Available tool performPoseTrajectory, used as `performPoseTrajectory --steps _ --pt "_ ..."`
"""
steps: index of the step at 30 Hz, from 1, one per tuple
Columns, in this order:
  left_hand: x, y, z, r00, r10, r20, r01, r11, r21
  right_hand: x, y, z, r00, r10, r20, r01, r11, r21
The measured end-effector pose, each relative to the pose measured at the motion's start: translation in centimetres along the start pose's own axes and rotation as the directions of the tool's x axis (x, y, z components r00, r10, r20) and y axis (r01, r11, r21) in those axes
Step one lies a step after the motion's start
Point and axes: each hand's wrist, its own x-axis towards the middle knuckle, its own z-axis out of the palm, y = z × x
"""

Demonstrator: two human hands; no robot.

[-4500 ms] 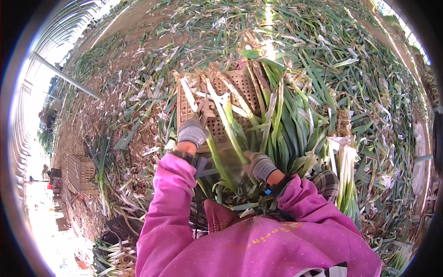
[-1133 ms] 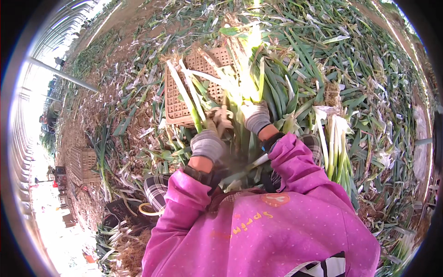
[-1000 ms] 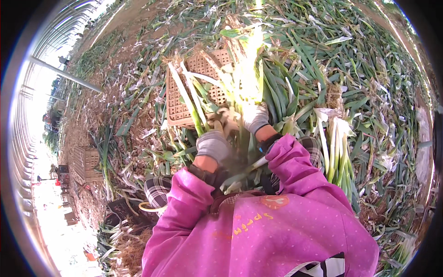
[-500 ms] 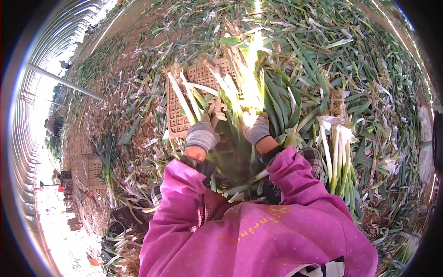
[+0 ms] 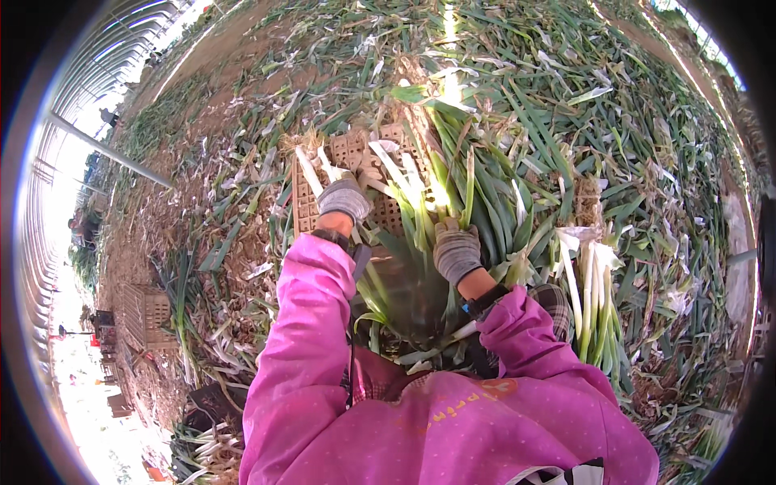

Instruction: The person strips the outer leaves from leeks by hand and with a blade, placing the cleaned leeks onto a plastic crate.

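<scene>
My left hand [image 5: 345, 200], in a grey knit glove, is closed round a few leeks; their white stalks [image 5: 309, 171] stick out beyond the fingers and green leaves trail back toward me. It lies over a tan lattice plastic crate [image 5: 304, 212]. My right hand [image 5: 457, 252], gloved alike, is curled round the green part of other leeks [image 5: 422, 217] leaning across the crate's right side, their white ends pointing away from me. Broad green leaves [image 5: 495, 194] lie just beyond that hand. The fingertips of both hands are partly hidden.
Right of me lies another bunch of leeks [image 5: 596, 283], roots pointing away. A second tan crate [image 5: 145, 317] stands at the left, with more leeks [image 5: 214, 449] at lower left. Cut leaves [image 5: 647, 121] litter the ground. A metal pole [image 5: 113, 149] slants at the far left.
My left hand has moved forward and slightly left along the leeks, over the crate. My right hand has drawn back a little toward me and right.
</scene>
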Motion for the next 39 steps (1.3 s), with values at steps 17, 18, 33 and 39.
performPoseTrajectory --steps 17,18,33,39 --pt "-5.8 1.3 -2.2 0.967 -0.04 0.253 0.06 0.996 -0.069 0.7 -3.4 0.5 0.959 0.227 0.169 -0.216 0.973 -0.081" --pt "-6.6 0.0 -1.4 0.968 -0.049 0.245 0.087 0.985 -0.148 0.5 -3.9 0.5 0.972 0.232 0.04 -0.227 0.969 -0.095" --pt "-9.2 -1.7 1.8 0.992 0.034 0.118 -0.03 0.999 -0.037 0.8 -3.6 -1.5 0.978 0.047 0.203 -0.129 0.9 0.415" --pt "-10.4 0.5 1.8 0.98 0.086 0.181 -0.089 0.996 0.007 0.3 -2.1 0.0 0.981 0.153 0.118 -0.191 0.865 0.463"
